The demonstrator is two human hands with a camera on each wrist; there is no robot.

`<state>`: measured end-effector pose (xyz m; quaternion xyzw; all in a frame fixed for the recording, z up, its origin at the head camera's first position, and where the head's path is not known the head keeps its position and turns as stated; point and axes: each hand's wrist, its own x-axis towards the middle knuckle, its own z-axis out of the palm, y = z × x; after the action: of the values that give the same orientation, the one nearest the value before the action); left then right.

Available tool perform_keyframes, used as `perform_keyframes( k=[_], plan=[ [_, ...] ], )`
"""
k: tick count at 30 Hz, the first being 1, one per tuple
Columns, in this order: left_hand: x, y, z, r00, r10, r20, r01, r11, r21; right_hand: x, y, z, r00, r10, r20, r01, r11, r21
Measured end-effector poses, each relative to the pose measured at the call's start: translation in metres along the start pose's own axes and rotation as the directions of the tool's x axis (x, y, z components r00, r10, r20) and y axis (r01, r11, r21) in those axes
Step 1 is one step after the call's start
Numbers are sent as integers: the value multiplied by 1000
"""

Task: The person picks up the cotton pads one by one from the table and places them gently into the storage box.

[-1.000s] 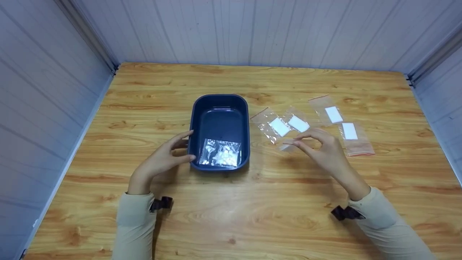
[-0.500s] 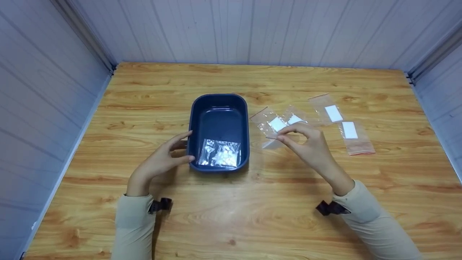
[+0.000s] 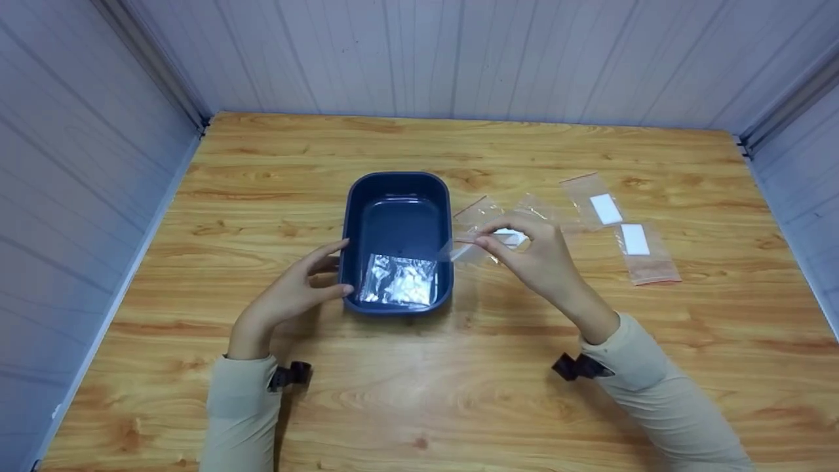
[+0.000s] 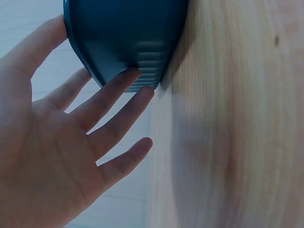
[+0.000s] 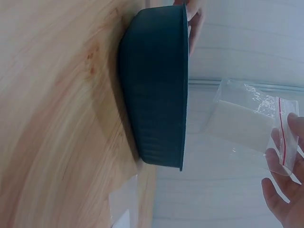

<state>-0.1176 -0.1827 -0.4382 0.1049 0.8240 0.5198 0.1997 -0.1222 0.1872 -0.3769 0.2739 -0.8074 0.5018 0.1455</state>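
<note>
The right hand [image 3: 537,262] pinches a clear zip bag [image 5: 240,126] by its sealed edge, above the right rim of a dark blue tub [image 3: 393,223] on a wooden desk [image 3: 419,400]. The left hand [image 3: 288,292] touches the tub's left side, fingers extended and apart. Another bag [image 3: 400,280] lies inside. I judge the held bag light, limp and slippery; its seal strip [image 5: 282,130] looks like the firmest place to pinch. My right wrist view shows its white insert face-on; the head view shows it nearly edge-on. My left wrist view reveals fingertips hidden from above.
</note>
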Motion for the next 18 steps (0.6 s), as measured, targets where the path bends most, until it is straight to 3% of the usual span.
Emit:
perform_keyframes(
  k=[8, 18],
  plan=[
    [0, -1, 0, 1000, 1, -3, -1, 1000, -5, 13, -4, 24, 998, -67, 3, 67, 996, 63],
    [-1, 0, 0, 1000, -10, -3, 10, 1000, -11, 22, -10, 52, 999, -3, 35, -2, 988, 152]
  ],
)
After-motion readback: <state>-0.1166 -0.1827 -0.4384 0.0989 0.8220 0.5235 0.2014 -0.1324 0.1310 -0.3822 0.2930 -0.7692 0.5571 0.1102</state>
